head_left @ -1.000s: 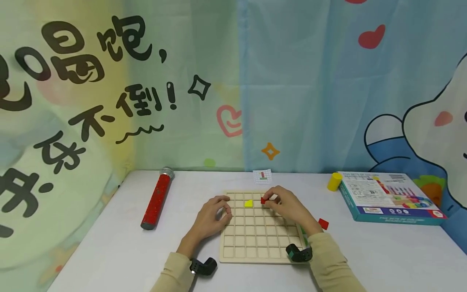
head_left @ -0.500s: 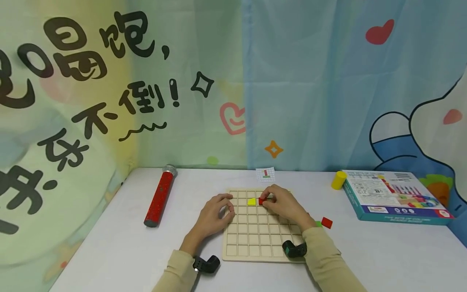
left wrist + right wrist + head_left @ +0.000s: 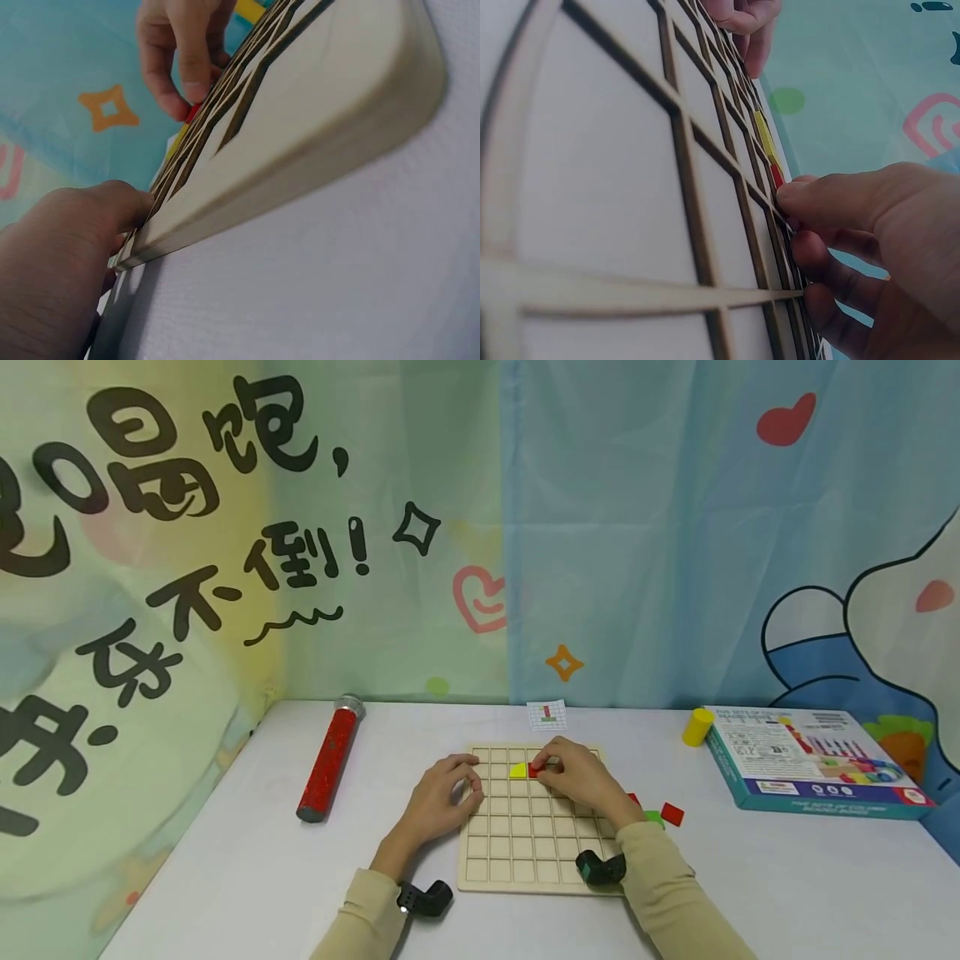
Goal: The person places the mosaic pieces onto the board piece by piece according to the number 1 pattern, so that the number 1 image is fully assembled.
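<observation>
A pale wooden grid board [image 3: 517, 846] lies flat on the table. My left hand [image 3: 442, 795] holds its left edge, with the thumb over the rim in the left wrist view. The fingers of my right hand [image 3: 583, 779] pinch a small red tile [image 3: 533, 770] at a cell near the board's far side. Directly left of that tile, a yellow tile [image 3: 517, 771] with one slanted side sits in the grid. From the right wrist view, the red tile's visible end is right beside the yellow one, and the rest is hidden behind the thumb.
Loose red [image 3: 672, 814] and green [image 3: 654, 817] pieces lie right of the board by my right forearm. Behind it is a small pattern card [image 3: 547, 715]. A red microphone [image 3: 330, 762] lies to the left; a yellow cylinder [image 3: 698, 727] and a flat box [image 3: 817, 760] are at right.
My right hand has brought the red tile leftward, from a gap away to right beside the yellow tile. The left hand keeps its place at the board's edge. The head view has shifted slightly.
</observation>
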Available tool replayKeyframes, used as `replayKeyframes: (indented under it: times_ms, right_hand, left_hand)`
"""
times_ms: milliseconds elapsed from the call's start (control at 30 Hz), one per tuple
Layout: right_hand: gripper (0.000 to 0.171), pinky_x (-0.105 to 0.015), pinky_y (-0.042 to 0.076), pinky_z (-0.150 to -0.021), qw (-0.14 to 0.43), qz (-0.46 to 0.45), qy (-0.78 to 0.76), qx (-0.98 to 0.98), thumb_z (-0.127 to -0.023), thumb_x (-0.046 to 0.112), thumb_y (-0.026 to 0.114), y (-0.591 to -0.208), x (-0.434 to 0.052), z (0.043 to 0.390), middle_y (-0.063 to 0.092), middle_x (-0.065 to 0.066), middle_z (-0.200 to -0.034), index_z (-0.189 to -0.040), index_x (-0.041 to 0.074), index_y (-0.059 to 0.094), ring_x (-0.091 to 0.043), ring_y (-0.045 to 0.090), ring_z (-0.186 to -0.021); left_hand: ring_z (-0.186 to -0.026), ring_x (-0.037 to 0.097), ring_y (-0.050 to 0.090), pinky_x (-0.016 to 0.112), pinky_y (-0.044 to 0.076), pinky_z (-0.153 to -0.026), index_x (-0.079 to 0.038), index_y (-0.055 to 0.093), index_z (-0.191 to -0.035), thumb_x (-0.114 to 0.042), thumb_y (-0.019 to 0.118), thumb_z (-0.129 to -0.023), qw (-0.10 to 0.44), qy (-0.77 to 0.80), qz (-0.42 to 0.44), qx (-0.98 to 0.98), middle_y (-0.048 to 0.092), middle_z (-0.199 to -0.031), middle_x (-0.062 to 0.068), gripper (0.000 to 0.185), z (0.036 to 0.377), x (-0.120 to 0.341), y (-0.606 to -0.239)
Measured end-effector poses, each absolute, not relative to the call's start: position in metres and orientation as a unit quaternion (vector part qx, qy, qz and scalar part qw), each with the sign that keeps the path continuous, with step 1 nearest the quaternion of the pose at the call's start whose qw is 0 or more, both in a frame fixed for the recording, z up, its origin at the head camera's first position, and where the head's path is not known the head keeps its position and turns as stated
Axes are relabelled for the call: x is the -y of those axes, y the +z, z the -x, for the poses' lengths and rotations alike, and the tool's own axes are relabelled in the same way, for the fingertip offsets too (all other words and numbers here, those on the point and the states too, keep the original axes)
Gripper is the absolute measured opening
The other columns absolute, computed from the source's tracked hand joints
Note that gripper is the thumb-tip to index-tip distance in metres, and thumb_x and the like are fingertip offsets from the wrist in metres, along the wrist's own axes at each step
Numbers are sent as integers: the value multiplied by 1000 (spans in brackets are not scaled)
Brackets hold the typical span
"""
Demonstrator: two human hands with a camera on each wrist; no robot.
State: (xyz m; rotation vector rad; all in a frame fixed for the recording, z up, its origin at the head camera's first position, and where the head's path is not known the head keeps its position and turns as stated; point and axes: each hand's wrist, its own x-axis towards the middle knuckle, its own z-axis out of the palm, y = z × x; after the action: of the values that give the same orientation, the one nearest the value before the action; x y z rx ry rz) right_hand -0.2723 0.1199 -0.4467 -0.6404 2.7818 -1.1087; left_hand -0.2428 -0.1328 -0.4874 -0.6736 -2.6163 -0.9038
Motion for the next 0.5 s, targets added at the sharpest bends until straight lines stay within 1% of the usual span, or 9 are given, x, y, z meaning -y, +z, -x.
replayKeyframes:
  times_ms: [267,400,500]
  right_hand:
    - [12,-30,45,-69,51,203,-360,-909,-87,13,66,-445,-121,271,60,-1,-106,-99,14,68,-13,53,-80]
    - [14,-31,46,-71,52,228,-367,-900,-88,12,64,-443,-124,268,60,-5,-108,-102,10,67,-15,55,-82]
    - [19,-31,46,-71,55,241,-375,-893,-90,12,62,-441,-127,265,60,-8,-111,-108,8,66,-16,56,-84]
  left_hand:
    - [-121,27,53,50,41,-98,-22,58,-82,-24,67,-83,137,-314,233,910,60,-126,4,9,243,133,-488]
    - [-121,27,54,49,41,-98,-22,58,-82,-24,67,-83,143,-309,232,911,60,-125,4,9,243,133,-489]
    - [-121,27,53,49,41,-98,-22,58,-81,-24,67,-82,144,-309,232,911,60,-125,3,9,243,133,-489]
